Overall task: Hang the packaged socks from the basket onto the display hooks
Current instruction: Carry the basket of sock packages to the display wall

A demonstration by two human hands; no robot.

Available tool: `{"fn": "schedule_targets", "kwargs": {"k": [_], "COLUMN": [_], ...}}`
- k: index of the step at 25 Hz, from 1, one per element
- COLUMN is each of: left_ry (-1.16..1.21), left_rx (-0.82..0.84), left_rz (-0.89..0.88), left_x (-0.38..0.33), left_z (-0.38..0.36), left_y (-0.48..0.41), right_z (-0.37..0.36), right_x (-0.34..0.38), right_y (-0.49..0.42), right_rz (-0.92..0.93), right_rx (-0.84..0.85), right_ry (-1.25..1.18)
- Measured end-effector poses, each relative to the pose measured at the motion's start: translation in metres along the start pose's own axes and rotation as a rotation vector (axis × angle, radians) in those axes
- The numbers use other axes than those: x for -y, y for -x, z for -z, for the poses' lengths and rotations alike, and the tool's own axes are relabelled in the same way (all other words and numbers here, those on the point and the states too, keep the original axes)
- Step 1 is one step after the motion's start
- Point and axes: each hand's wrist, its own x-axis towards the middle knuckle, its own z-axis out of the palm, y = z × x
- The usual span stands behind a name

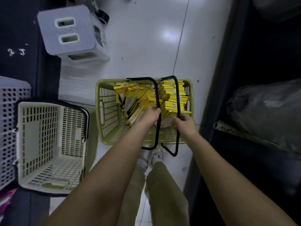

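Forearms bare, stretched down and forward, converging over green basket (107,111) on the pale floor (146,38). Left hand (150,115) palm down, fingers curled over the top edge of the packaged socks (140,98), gripping that yellow bundle just beside one black handle (156,95). Right hand (184,123) knuckles up, thumb and fingers closed round the other handle (177,95), holding its wire above a second yellow stack. Packaged socks standing on edge in rows, filling the far and right part of the green basket. Near-left part bare mesh.

Fingertips of both hands tucked under, out of sight. Print on the packs too blurred to read. Shoes (157,154) mostly hidden behind the basket rim and handle ends. Cream basket (20,144) just to the left, apart from the green one. White perforated crate (8,119) beyond it, cut off by the frame edge. Grey stool (65,30) farther off, smeared by motion. Shelving on the right murky, with a wrapped bundle (268,111) barely made out.
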Motion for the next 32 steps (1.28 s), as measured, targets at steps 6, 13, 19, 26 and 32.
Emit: {"fn": "schedule_targets", "kwargs": {"k": [6,13,19,26,32], "left_ry": [0.143,0.177,0.183,0.128,0.101], "left_rx": [-0.203,-0.223,-0.229,-0.234,-0.310], "left_rz": [-0.024,-0.066,-0.269,-0.335,-0.334], "left_x": [0.011,-0.010,-0.099,-0.197,-0.307], "left_z": [0.008,0.075,0.086,0.121,0.173], "left_y": [0.006,0.106,0.225,0.259,0.240], "right_z": [-0.007,0.044,0.122,0.150,0.152], "right_x": [0.011,0.057,0.126,0.206,0.337], "right_y": [0.006,0.084,0.168,0.183,0.149], "right_rz": [-0.030,-0.069,0.013,0.075,0.125], "right_rx": [0.103,0.053,-0.011,0.001,-0.013], "right_ry": [-0.064,-0.067,-0.063,-0.048,0.026]}}
